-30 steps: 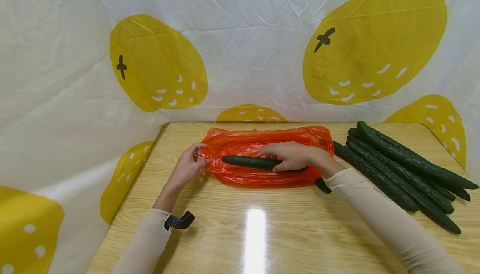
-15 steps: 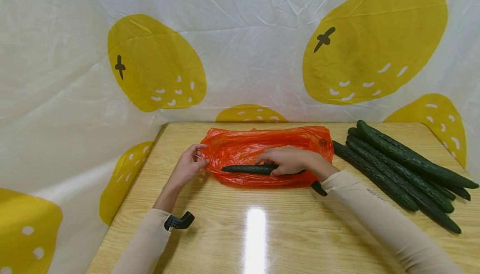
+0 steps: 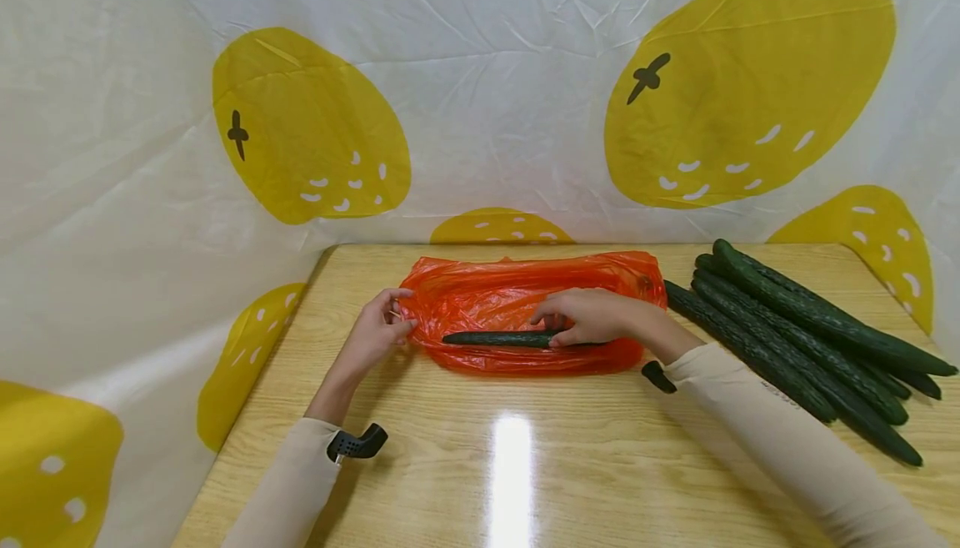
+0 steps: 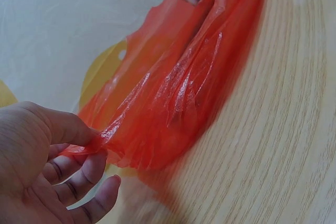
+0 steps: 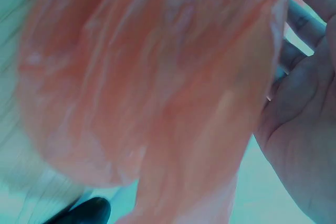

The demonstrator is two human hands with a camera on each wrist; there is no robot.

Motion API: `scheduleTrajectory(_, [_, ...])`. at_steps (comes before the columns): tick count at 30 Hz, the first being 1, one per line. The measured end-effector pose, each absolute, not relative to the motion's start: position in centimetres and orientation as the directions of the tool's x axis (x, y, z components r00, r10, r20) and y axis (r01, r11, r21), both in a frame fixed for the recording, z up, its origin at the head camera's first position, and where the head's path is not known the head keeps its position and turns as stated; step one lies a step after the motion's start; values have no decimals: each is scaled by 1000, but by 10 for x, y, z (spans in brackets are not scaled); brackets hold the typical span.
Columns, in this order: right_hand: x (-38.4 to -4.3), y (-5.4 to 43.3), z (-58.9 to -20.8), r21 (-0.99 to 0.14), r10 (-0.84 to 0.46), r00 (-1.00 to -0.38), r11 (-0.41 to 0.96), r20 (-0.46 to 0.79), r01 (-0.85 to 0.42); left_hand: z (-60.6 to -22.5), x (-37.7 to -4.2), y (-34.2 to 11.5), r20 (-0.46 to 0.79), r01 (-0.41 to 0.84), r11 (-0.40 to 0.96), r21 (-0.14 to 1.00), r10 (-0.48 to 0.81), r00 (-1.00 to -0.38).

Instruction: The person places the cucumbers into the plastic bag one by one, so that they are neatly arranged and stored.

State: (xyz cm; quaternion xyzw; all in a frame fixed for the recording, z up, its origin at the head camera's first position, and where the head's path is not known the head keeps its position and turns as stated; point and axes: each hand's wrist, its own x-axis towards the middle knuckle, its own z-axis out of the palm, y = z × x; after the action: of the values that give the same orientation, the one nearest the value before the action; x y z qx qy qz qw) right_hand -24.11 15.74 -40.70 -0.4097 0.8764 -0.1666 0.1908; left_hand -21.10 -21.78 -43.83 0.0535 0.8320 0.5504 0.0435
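A red plastic bag (image 3: 480,302) lies spread across the table, its mouth facing up. My left hand (image 3: 375,327) pinches the bag's left end between thumb and fingers; the left wrist view shows the gathered film (image 4: 100,142) in that pinch. Inside the bag, along its near side, lies a dark green cucumber (image 3: 495,339). My right hand (image 3: 588,316) hovers over the cucumber's right part with fingers loosely bent and the thumb close to it; whether it touches is hard to tell. In the right wrist view the bag hides much of the right hand's fingers.
Several long cucumbers (image 3: 795,323) lie in a slanted pile on the right of the wooden table (image 3: 420,465). One reaches close to the bag's right end. A white cloth with yellow fruit prints (image 3: 510,131) hangs behind and at the left.
The cucumber has shifted toward the near side of the bag and settled lower. My right hand moved it there, then rose and drew slightly right. The left hand stays at the bag's end.
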Motion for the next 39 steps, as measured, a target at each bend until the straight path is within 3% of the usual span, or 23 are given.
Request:
scheduleTrajectory(28, [-211, 249, -376, -493, -665, -738, 682, -112, -540, -440, -211, -219, -17, 46, 389, 920, 155, -988])
scheduleTrajectory(39, [-197, 284, -364, -542, -637, -770, 638, 28, -547, -441, -211, -219, -17, 42, 394, 918, 145, -989])
